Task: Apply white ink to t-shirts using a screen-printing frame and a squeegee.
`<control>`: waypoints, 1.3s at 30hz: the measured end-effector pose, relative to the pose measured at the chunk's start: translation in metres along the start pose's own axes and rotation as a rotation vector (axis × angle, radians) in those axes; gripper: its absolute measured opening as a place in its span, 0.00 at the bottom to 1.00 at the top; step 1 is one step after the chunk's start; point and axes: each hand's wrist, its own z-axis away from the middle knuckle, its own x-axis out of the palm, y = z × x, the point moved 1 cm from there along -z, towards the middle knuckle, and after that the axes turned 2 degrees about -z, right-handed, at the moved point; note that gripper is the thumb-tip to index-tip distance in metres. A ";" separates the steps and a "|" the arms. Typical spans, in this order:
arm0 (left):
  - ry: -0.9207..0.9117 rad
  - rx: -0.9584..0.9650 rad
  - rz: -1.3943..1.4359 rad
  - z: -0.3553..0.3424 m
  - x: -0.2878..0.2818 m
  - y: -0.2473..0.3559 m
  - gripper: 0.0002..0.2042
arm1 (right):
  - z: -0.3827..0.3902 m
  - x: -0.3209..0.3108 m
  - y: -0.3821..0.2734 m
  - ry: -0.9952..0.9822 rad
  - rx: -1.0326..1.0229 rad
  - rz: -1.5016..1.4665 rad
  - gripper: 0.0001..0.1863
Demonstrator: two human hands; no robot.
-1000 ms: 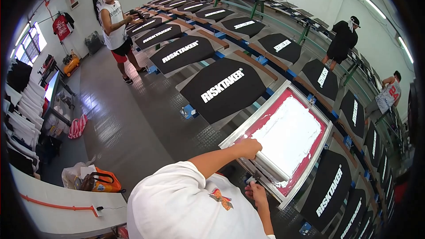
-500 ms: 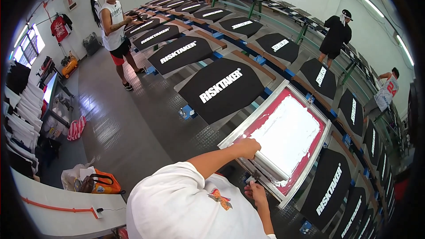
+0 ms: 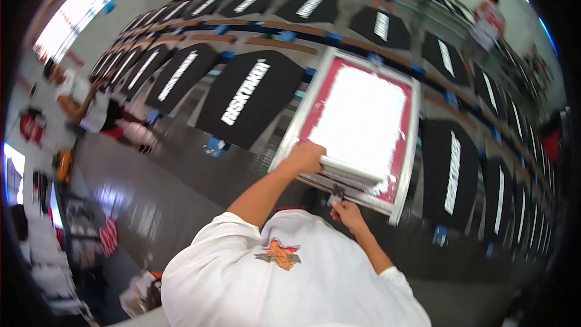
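Squeegee (image 3: pixel 354 172) sits across the near end of the screen frame (image 3: pixel 414 145), with the left hand (image 3: pixel 307 156) wrapped tight around its left end. Right hand (image 3: pixel 346 212) is down at the frame's near edge, fingers closed on a small clamp (image 3: pixel 336 194) there. Black shirts (image 3: pixel 251 98) with white print lie on boards on both sides.

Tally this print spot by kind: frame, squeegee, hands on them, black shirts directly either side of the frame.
screen frame: 1
squeegee: 1
hands: 2 (left hand grips the squeegee, right hand at the frame's near edge)
black shirts flanking the frame: 2
Total: 6
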 end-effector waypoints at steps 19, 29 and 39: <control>-0.040 0.045 -0.097 -0.001 -0.009 0.013 0.14 | 0.046 -0.070 -0.137 0.756 -0.949 0.941 0.18; 0.095 0.113 -0.169 -0.006 -0.054 0.039 0.10 | 0.035 -0.084 -0.146 0.502 -0.547 1.023 0.10; -0.062 0.029 -0.076 -0.008 -0.010 0.015 0.11 | 0.016 -0.076 -0.116 0.609 -0.800 0.903 0.10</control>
